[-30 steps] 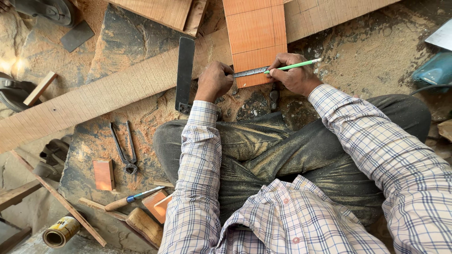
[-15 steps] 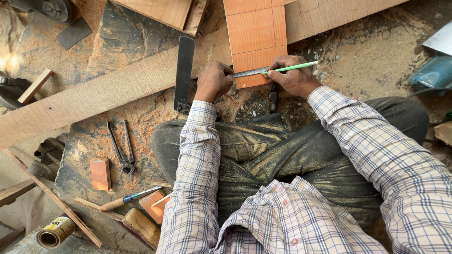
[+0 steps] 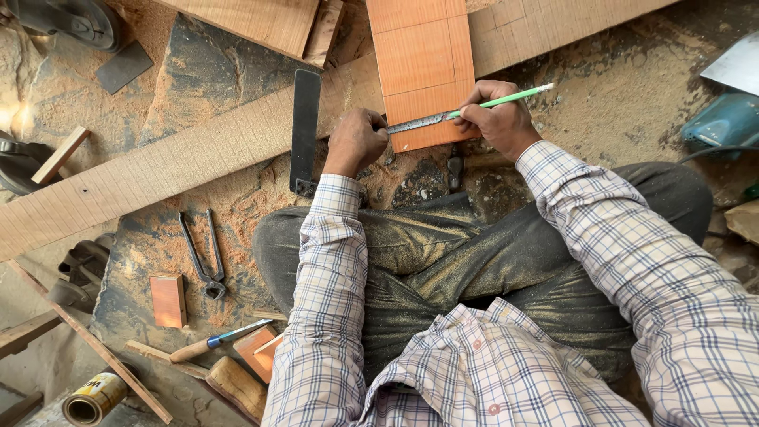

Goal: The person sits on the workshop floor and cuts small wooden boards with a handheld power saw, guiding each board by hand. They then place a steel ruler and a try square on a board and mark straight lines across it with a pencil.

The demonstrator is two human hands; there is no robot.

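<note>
While the reddish board (image 3: 423, 71) is lying across the long pale plank (image 3: 182, 162), I am watching the marking step in hand: a line is being drawn across the board's near end. The left hand (image 3: 356, 141) is curled into a loose fist at the board's near left corner, pressing down the metal blade of a try square (image 3: 419, 122) that is lying flat across the board; just left of the board, the square's dark stock (image 3: 304, 130) is standing across the plank. The right hand (image 3: 496, 119) is closed around a green pencil (image 3: 506, 98) at the board's near right edge, with the tip hidden behind the fingers where it is meeting the blade. Faint pencil lines are already showing further up the board.

As I am judging it, the next move is calling for steady pressure on the blade so it is not creeping, and an even pull of the pencil along its edge.

Well left of the board, a pair of pincers (image 3: 202, 257), a small wooden block (image 3: 168, 300) and a chisel (image 3: 217, 340) are lying on the sawdust-covered floor. A blue power tool (image 3: 719, 122) is sitting well to the board's right.
</note>
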